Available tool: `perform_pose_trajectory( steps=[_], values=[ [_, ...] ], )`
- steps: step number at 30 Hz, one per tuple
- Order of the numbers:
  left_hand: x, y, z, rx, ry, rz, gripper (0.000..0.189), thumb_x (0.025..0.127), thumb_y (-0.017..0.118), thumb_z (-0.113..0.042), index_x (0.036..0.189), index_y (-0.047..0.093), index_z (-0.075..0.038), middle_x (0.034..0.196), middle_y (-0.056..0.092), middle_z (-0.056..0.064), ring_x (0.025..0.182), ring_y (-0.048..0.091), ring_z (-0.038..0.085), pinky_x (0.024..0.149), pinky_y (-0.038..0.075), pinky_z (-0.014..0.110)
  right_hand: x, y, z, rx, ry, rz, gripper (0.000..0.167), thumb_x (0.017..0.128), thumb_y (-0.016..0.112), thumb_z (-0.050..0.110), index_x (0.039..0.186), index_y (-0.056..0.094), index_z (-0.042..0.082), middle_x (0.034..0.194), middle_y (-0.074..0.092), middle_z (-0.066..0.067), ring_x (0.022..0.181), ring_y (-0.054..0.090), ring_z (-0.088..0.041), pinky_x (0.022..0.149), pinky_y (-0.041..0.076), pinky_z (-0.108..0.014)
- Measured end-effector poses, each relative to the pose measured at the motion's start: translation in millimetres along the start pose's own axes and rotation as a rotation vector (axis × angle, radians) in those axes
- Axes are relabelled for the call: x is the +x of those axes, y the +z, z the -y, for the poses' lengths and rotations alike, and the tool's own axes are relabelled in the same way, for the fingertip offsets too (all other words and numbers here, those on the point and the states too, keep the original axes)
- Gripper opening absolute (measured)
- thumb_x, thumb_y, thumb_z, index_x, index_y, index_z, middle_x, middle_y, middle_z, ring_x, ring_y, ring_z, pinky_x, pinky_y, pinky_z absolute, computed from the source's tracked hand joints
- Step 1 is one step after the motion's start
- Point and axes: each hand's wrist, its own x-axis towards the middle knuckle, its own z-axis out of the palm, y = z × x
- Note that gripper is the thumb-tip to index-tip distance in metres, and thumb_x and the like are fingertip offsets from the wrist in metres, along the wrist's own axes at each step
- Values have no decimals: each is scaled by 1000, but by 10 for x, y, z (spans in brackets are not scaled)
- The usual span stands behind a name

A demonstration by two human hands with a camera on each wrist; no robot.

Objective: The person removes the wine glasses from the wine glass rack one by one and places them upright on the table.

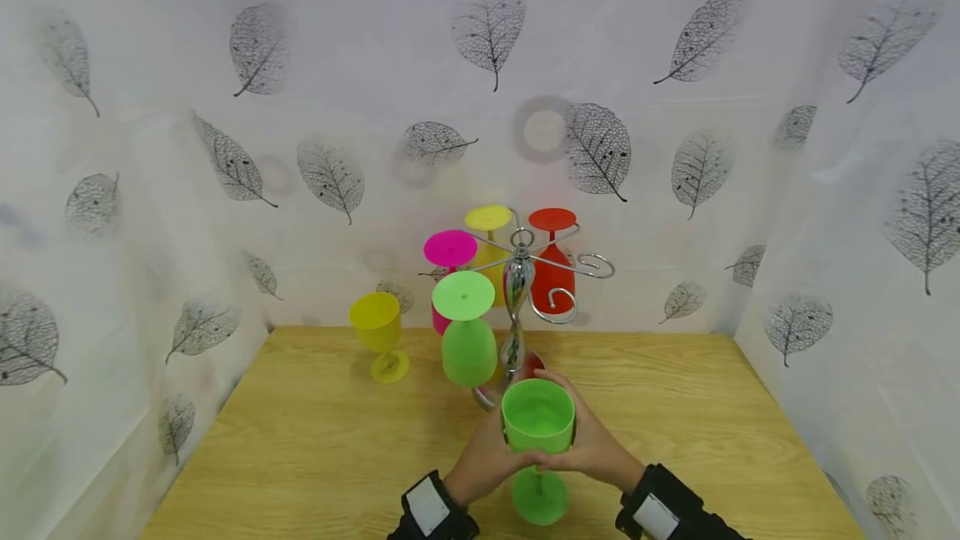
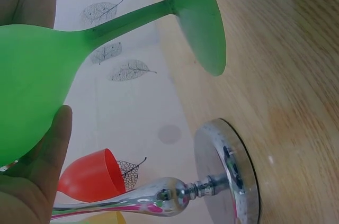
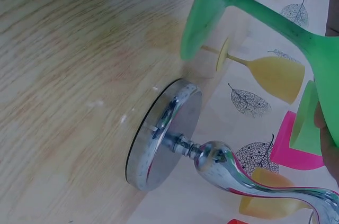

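A green plastic goblet (image 1: 538, 423) is held upright, bowl mouth up, in front of a chrome goblet rack (image 1: 517, 290). My left hand (image 1: 489, 455) grips its bowl from the left and my right hand (image 1: 594, 444) from the right, the thumbs meeting at the near side. In the left wrist view, the goblet's foot (image 2: 204, 28) is raised off the table, near the rack's round base (image 2: 241, 173). Upside down on the rack hang another green goblet (image 1: 468, 352), a pink one (image 1: 450, 248), a yellow one (image 1: 487, 218) and a red one (image 1: 553, 273).
A yellow goblet (image 1: 377, 323) stands upright on the wooden table (image 1: 315, 440), left of the rack. Curled wire arms (image 1: 596, 265) stick out at the rack's right and front without goblets. Behind and beside the table hangs a white leaf-print curtain (image 1: 420, 40).
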Motion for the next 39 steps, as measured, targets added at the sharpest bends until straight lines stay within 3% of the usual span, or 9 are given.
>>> perform_pose_trajectory(
  steps=[5, 8, 13, 18, 20, 25, 34, 39],
  values=[
    [11, -2, 10, -22, 8, 36, 82, 82, 71, -40, 147, 23, -30, 137, 49, -7, 126, 49, 13, 105, 42, 34, -15, -6, 19, -84, -11, -34, 93, 72, 76, -4, 146, 20, 6, 132, 47, -18, 118, 52, -9, 99, 46, -25],
    [18, -13, 22, 21, 17, 47, 85, 82, 69, -43, 149, 18, -29, 142, 44, -6, 129, 45, 16, 105, 41, 40, -15, -44, 19, -144, -26, -62, 91, 70, 77, -4, 144, 24, 4, 130, 49, -18, 116, 53, -8, 97, 48, -26],
    [-24, -40, 92, 173, -14, 12, 90, 84, 66, -45, 151, 8, -29, 154, 27, 2, 135, 37, 30, 103, 40, 53, -23, -200, -3, -175, -53, -123, 91, 67, 78, -6, 141, 26, 1, 128, 52, 1, 113, 56, -5, 95, 50, -26],
    [-126, -57, 154, 275, -45, -35, 85, 86, 67, -37, 149, 18, -9, 153, 27, 16, 135, 35, 37, 104, 41, 52, -60, -437, -24, -256, -21, -267, 89, 67, 78, -8, 140, 26, -2, 125, 50, 12, 110, 54, 2, 91, 48, -18],
    [-162, -65, 181, 297, -29, -49, 80, 86, 67, -34, 147, 24, -3, 149, 32, 18, 133, 38, 37, 103, 42, 50, -69, -541, -24, -288, 14, -327, 88, 68, 78, -7, 139, 27, -2, 124, 50, 11, 109, 53, 4, 90, 48, -17],
    [-233, -95, 244, 311, 19, -58, 67, 90, 62, -28, 143, 31, -1, 144, 40, 18, 126, 44, 37, 101, 45, 46, -68, -821, -40, -339, 88, -440, 91, 71, 77, -3, 143, 23, 4, 125, 47, 6, 109, 50, 7, 90, 45, -13],
    [-308, -120, 280, 303, 2, -68, 57, 93, 57, -23, 143, 34, -10, 139, 46, 15, 121, 47, 32, 98, 46, 49, -113, -1296, -206, -359, 211, -582, 95, 77, 75, 5, 147, 12, 9, 137, 37, -15, 111, 42, 1, 88, 39, -5],
    [-319, -118, 261, 289, -9, -61, 55, 94, 56, -22, 143, 34, -10, 138, 47, 14, 121, 47, 30, 98, 46, 47, -163, -1463, -332, -374, 265, -625, 96, 79, 74, 8, 148, 8, 12, 141, 33, -17, 114, 40, -6, 87, 38, -4]
  ],
)
